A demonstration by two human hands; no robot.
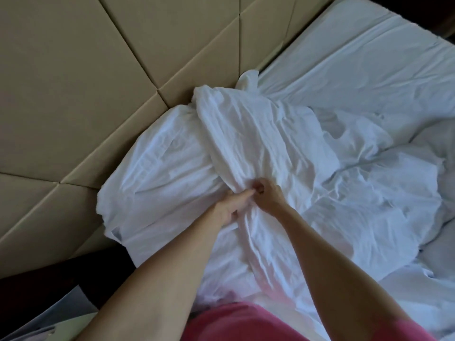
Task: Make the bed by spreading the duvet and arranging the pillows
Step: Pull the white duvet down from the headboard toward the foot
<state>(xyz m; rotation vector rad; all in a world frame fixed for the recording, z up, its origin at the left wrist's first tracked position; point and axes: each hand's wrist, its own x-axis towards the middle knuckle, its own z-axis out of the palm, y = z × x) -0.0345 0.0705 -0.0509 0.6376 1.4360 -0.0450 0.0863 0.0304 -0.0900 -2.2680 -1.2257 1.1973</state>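
we look down at a white duvet (pixel 307 173) heaped in a crumpled mass across the middle of the bed (pixel 369 57) — thin, wrinkled cloth with deep folds running in every direction, nowhere spread flat. one long ridge of it rises from our hands up toward the headboard (pixel 98 70), ending in a twisted peak of fabric that touches the padded panels. to the left of that ridge lies a white pillow (pixel 157 173), soft and creased, tucked against the headboard at the bed's near corner, with the duvet lapping over its right side

our left hand (pixel 231 205) and right hand (pixel 268 195) meet at the foot of the ridge, touching each other. both are closed on a gathered pinch of the duvet — the left with fingers stretched forward and thumb pressed into the fold, the right curled into a loose fist around the bunched cloth. both forearms are bare and reach in from the bottom of the view

beyond the heap the white sheet (pixel 357 70) lies flatter, with only shallow creases. the headboard is tan, quilted in large diamond panels. at the bottom edge we see a pink garment (pixel 246 323) on our body, and dark floor at the lower left
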